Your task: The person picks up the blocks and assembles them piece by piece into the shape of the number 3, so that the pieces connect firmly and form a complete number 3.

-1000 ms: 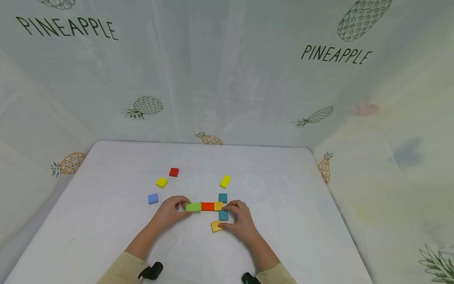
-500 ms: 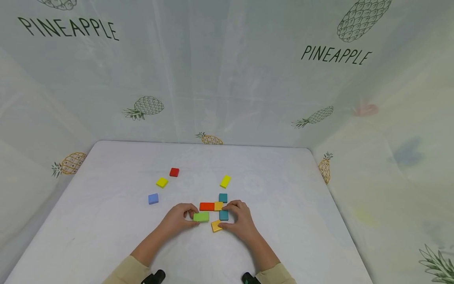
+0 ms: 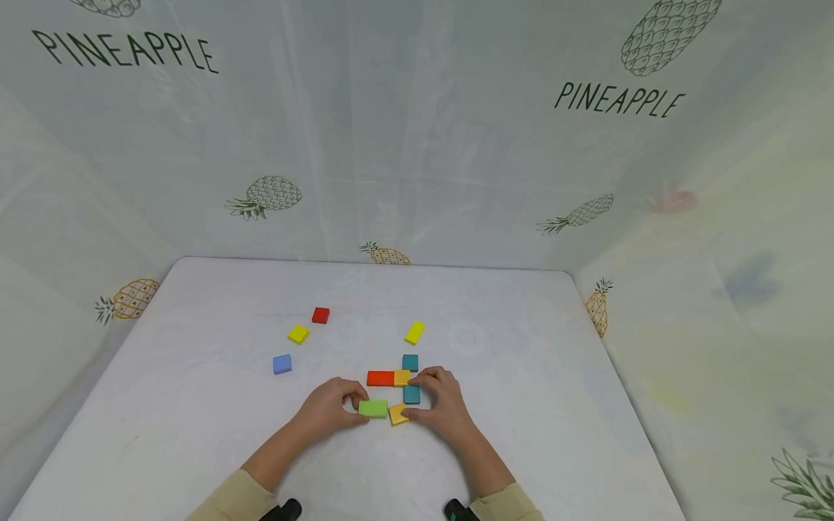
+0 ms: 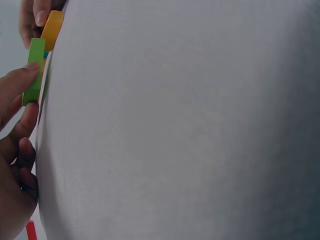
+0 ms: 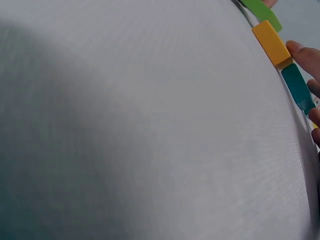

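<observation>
My left hand (image 3: pixel 332 409) pinches a light green block (image 3: pixel 373 409) between thumb and fingers. That block lies beside an orange block (image 3: pixel 398 414), whose edge the thumb of my right hand (image 3: pixel 446 405) touches. The right forefinger reaches a second orange block (image 3: pixel 402 378), leaving thumb and finger spread apart. This second orange block sits at the right end of a red block (image 3: pixel 381 378), between two teal blocks, one above (image 3: pixel 410 362) and one below (image 3: pixel 411 394). In the right wrist view the thumb is against the orange block (image 5: pixel 272 44), near a teal block (image 5: pixel 297 85).
Several loose blocks lie farther back on the white table (image 3: pixel 508 340): a red one (image 3: pixel 321 315), a yellow one (image 3: pixel 298 334), a blue one (image 3: pixel 282 364) and a yellow oblong (image 3: pixel 414 333). A pineapple-print curtain (image 3: pixel 417 145) surrounds the table.
The green block has moved with my left hand from the red block's left end toward me and rightward, down beside the lower orange block. My right hand has stayed in place.
</observation>
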The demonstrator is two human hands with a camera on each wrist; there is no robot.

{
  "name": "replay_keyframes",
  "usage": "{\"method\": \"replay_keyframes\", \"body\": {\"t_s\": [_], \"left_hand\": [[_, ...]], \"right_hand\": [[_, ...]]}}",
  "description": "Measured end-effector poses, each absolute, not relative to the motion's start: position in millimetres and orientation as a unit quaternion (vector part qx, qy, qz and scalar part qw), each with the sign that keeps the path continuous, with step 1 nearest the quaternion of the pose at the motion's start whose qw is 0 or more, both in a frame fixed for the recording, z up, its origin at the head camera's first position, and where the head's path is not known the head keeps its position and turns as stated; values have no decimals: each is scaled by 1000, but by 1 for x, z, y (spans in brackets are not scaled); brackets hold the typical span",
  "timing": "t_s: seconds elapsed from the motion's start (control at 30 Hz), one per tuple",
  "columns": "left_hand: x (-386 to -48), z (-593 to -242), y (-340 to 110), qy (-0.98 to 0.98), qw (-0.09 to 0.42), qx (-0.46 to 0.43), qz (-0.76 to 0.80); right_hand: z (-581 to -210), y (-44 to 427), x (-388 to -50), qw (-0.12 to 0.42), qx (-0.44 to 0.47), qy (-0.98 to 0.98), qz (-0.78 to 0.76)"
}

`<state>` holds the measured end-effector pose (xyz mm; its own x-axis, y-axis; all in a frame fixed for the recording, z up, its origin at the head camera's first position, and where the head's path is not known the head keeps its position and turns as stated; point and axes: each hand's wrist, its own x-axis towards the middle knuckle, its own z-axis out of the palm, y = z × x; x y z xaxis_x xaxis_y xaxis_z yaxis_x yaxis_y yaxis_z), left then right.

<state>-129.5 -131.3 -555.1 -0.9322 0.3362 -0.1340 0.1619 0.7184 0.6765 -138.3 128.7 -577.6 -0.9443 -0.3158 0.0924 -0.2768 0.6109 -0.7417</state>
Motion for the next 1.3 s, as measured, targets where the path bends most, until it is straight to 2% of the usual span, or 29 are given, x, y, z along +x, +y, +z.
{"method": "replay_keyframes", "body": {"t_s": [0.73,1.3], "left_hand": [[-130,-561,-133,928,117,176,307],[-130,-557,-131,929,123,173,302]], "right_hand": [[-578,129,-137,23,-164,897,-411],[-579,129,-138,18,-167,896,-412]]}}
